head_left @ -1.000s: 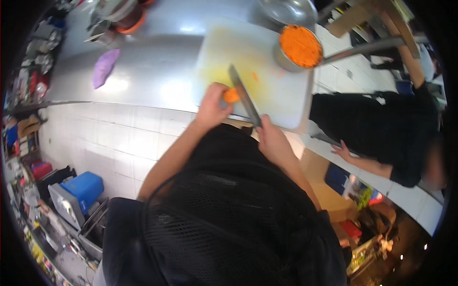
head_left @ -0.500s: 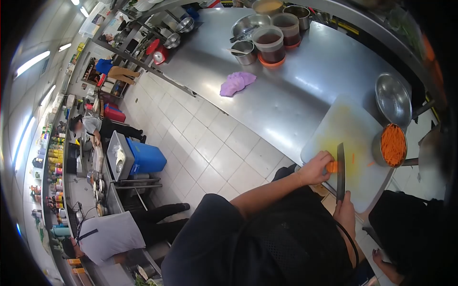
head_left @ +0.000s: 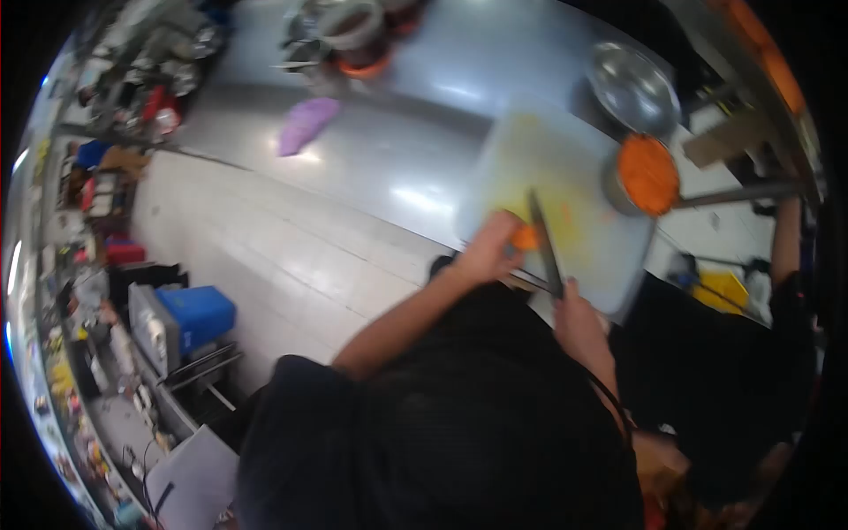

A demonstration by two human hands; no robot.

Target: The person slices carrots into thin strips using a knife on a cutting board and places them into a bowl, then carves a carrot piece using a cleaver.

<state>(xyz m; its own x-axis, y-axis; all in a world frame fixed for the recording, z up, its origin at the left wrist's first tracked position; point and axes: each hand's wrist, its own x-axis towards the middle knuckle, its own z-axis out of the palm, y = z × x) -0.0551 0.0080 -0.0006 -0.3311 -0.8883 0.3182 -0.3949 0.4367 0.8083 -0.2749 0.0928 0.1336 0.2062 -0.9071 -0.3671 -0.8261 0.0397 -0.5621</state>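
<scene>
My left hand (head_left: 490,250) is closed around an orange carrot piece (head_left: 526,237) at the near-left side of the white cutting board (head_left: 505,146). In my right hand (head_left: 579,322) is the handle of a long-bladed knife (head_left: 545,240). Its blade points away from me and lies just right of the carrot; whether it touches is too blurred to tell. Yellow stains and a few orange bits mark the board. Beside its right edge stands a metal container (head_left: 623,190) heaped with shredded carrot (head_left: 649,172).
A steel bowl (head_left: 632,88) stands beyond the board. On the metal table (head_left: 415,150) lie a purple cloth (head_left: 306,125) and, farther back, tubs (head_left: 352,28). Another person in dark clothes (head_left: 707,371) is close on my right. A blue bin (head_left: 208,315) stands across the aisle at left.
The view has swung, so the table and board appear farther left and higher, with blur. Both hands keep their holds on the carrot and knife. The person at right has shifted, an arm now raised.
</scene>
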